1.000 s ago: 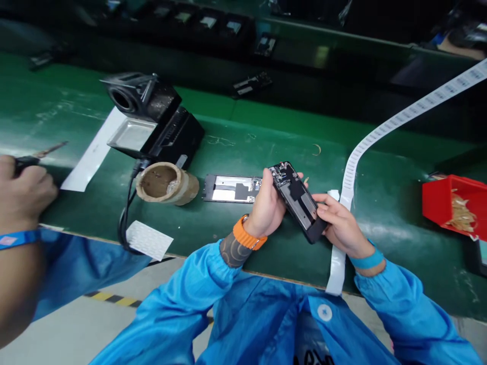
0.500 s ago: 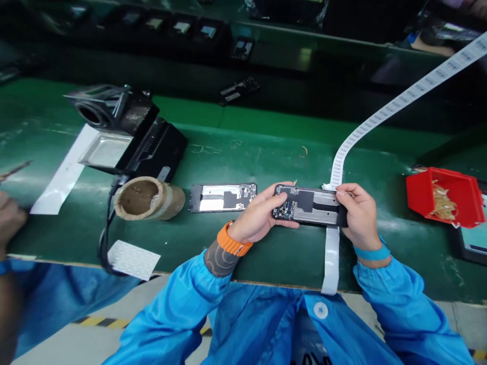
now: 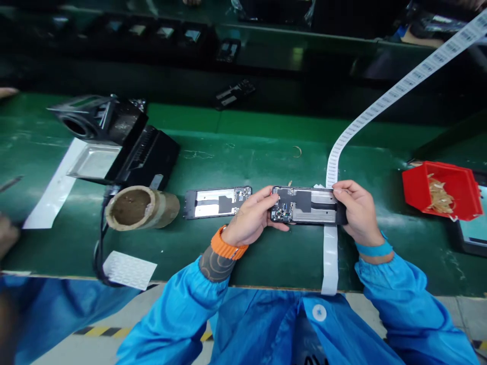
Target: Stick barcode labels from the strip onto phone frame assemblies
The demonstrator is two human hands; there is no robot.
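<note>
An opened smartphone [image 3: 304, 205], its circuit board and silver battery bay showing, lies level between my two hands above the green bench. My left hand [image 3: 253, 213] grips its board end, thumb on the upper face and fingers beneath. Around the dark opposite end, my right hand [image 3: 355, 208] is closed, thumb near the top corner. To the left a second opened phone [image 3: 215, 203] rests on the bench, its right end close to my left hand. A strip of white barcode labels [image 3: 332, 170] runs behind and under the held phone to the bench's front edge.
A cardboard tube [image 3: 163, 209] stands beside a black machine [image 3: 133, 152] with a cable on the left. A label sheet [image 3: 130, 268] lies at the front edge. On the right is a red bin [image 3: 464, 195] with tan scraps. A co-worker's hand [image 3: 7, 235] shows far left.
My left hand has slid slightly left on the phone, its thumb now at the board-end edge. Both hands keep hold of the phone. The view has shifted a little.
</note>
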